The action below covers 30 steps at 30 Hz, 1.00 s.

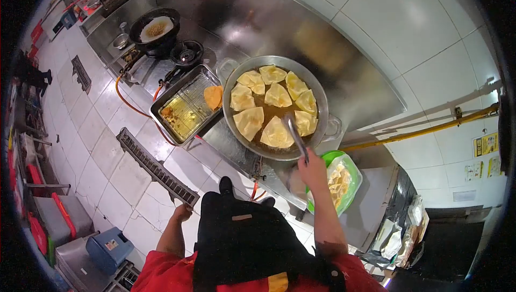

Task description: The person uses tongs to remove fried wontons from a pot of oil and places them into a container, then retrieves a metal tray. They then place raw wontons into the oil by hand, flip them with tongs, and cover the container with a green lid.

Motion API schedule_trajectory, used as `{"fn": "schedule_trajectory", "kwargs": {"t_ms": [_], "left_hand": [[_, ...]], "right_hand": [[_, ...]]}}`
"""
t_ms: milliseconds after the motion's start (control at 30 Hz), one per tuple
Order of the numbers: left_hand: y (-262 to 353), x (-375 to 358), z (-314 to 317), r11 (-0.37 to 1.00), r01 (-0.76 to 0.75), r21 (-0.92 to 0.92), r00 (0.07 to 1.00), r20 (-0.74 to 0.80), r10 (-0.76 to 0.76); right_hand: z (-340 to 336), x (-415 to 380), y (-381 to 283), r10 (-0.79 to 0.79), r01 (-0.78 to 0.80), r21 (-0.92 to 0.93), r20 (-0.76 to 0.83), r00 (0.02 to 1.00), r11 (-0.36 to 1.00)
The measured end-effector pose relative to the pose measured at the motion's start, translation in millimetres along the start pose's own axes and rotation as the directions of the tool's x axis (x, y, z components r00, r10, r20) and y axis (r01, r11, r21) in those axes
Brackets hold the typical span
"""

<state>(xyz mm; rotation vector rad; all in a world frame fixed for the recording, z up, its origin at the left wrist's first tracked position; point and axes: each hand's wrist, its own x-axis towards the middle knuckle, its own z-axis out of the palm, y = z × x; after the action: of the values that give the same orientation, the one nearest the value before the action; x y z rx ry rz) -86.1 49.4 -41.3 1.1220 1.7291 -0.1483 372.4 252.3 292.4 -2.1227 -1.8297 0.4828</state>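
Note:
My right hand (312, 172) grips metal tongs (296, 137) whose tips reach into a wide steel frying pan (322, 101) of oil. Several folded yellow pastries (250, 121) float in the oil; the tong tips sit by the nearest pastry (277, 133). My left hand (181, 214) hangs at my side above the tiled floor, fingers curled, and nothing shows in it. I wear a red shirt and a black apron (242, 238).
A rectangular draining tray (183, 110) left of the pan holds one fried piece (213, 97). Behind it are a gas burner (186, 54) and a black wok (156, 28). A green bowl (344, 182) of raw pieces sits right of my hand. A floor drain grate (156, 168) runs below.

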Motion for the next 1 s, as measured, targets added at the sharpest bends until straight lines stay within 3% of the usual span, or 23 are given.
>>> {"fn": "schedule_trajectory", "kwargs": {"t_ms": [67,100,200,267,333,533,600,667,733,800,1000], "left_hand": [[-26,24,15,0.999,0.017,-0.052,0.998,0.053,-0.014],[6,-7,-8,1.0,-0.021,0.017,0.997,0.08,0.02],[1,13,-3,1.0,-0.016,0.001,0.999,0.036,0.016],[21,-2,-25,0.996,-0.067,0.056,0.994,0.086,0.062],[28,0,-32,0.989,-0.146,-0.022,0.985,-0.098,0.143],[32,-14,-36,0.995,-0.075,-0.07,0.983,-0.175,0.061],[24,-23,-27,0.997,0.051,-0.05,0.993,-0.107,-0.057],[9,-30,-12,0.986,0.1,-0.135,0.987,-0.11,-0.115],[-6,-38,0,0.983,0.108,-0.15,0.994,-0.017,-0.112],[-17,-44,10,0.959,0.169,-0.225,0.985,0.022,-0.169],[-29,-65,35,0.949,0.145,-0.278,0.976,-0.117,-0.183]], "right_hand": [[0,24,-4,0.002,0.0,0.035,-0.05,0.999,0.999],[7,41,-1,-0.01,0.008,-0.025,-0.06,0.998,1.0],[24,82,-8,-0.019,0.014,-0.099,-0.056,0.998,0.995],[29,91,-13,-0.021,0.016,-0.115,-0.044,0.999,0.993],[29,92,-17,-0.035,0.037,-0.149,0.018,0.999,0.988],[26,85,-25,-0.01,0.012,-0.117,0.011,1.0,0.993],[20,93,-34,-0.028,0.026,-0.119,-0.014,1.0,0.993],[20,106,-43,-0.063,0.061,-0.125,-0.011,0.998,0.99],[20,132,-51,-0.117,0.104,-0.137,-0.09,0.989,0.985],[30,169,-48,-0.145,0.134,-0.17,-0.056,0.988,0.976],[32,196,-49,-0.167,0.181,-0.255,0.076,0.983,0.95]]}}
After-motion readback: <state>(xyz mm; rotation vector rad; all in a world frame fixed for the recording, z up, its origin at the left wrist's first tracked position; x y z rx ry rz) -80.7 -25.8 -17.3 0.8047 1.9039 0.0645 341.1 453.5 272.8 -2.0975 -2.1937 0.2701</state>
